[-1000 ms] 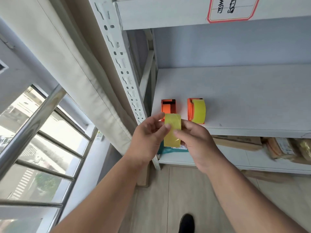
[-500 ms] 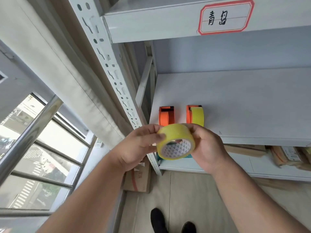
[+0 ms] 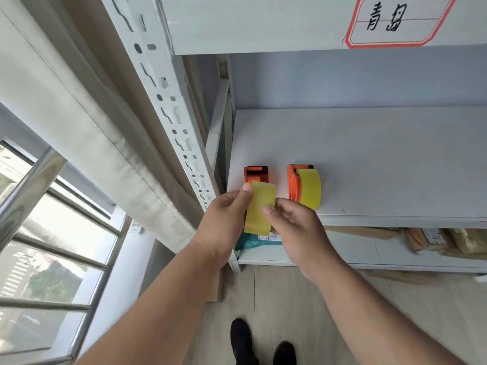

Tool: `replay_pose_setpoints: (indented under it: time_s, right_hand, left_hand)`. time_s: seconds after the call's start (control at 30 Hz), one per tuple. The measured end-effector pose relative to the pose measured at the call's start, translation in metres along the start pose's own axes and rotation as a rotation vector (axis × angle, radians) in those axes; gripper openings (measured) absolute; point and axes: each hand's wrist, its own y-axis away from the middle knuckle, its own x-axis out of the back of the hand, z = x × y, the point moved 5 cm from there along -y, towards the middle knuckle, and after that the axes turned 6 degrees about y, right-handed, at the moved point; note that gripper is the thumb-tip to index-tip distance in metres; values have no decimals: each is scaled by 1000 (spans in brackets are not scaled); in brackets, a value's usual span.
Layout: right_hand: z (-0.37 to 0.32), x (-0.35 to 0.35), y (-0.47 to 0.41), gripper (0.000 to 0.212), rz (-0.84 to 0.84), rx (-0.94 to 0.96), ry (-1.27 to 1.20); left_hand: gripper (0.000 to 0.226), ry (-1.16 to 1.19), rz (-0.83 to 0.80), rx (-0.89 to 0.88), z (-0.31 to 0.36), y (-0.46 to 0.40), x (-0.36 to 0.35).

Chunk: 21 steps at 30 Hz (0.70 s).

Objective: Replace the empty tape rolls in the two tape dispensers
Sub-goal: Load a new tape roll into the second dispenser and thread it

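I pinched the yellow tape roll [image 3: 259, 208] edge-on between my left hand [image 3: 224, 222] and right hand [image 3: 295, 230], in front of the shelf [image 3: 369, 159]. Behind it stood 2 orange dispensers: empty one [image 3: 255, 173], loaded one [image 3: 303, 185].

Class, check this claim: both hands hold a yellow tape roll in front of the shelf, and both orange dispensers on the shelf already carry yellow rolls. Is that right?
Not quite. The head view shows only the right dispenser carries a yellow roll; the left dispenser has none. Both the left hand and right hand do hold the yellow tape roll in front of the shelf.
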Motion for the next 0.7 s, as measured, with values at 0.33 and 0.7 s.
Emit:
replay_pose_setpoints:
  time_s: [0.33, 0.7]
  right_hand:
    - [1, -9, -25, 39, 112, -62, -91]
    - [43, -2, -33, 20, 308, -201, -106]
  left_hand:
    - [44, 163, -219, 68, -2, -33, 18]
    - [20, -83, 105, 95, -40, -67, 37]
